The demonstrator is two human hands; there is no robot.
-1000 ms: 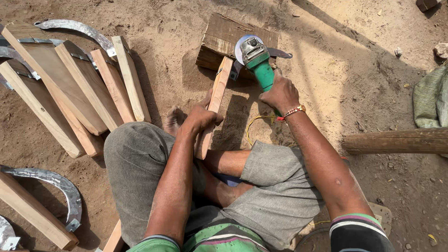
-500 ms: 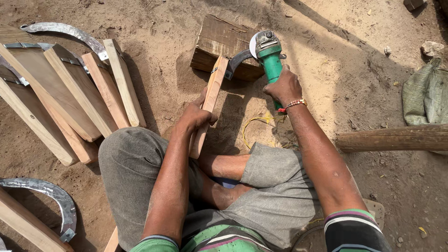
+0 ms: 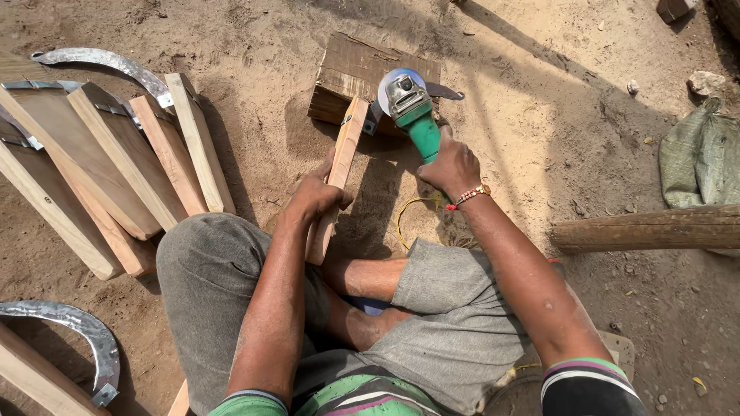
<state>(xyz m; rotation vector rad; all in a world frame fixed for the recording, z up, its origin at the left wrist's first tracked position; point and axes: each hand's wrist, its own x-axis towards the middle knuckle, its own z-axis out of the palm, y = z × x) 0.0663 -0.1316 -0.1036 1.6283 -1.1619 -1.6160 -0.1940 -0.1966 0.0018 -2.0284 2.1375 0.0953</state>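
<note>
Left hand (image 3: pixel 317 196) has its fingers wrapped around the wooden handle (image 3: pixel 337 179) — long axis running from the lap up and slightly right, far end propped on the wood block (image 3: pixel 362 73). Right hand (image 3: pixel 453 166) clamps the green angle grinder (image 3: pixel 412 108), its disc just right of the handle's tip — nearly touching.

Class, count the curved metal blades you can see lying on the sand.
2: one curved blade at top left above the wooden handles, another at bottom left. More may be hidden under the wood.
</note>
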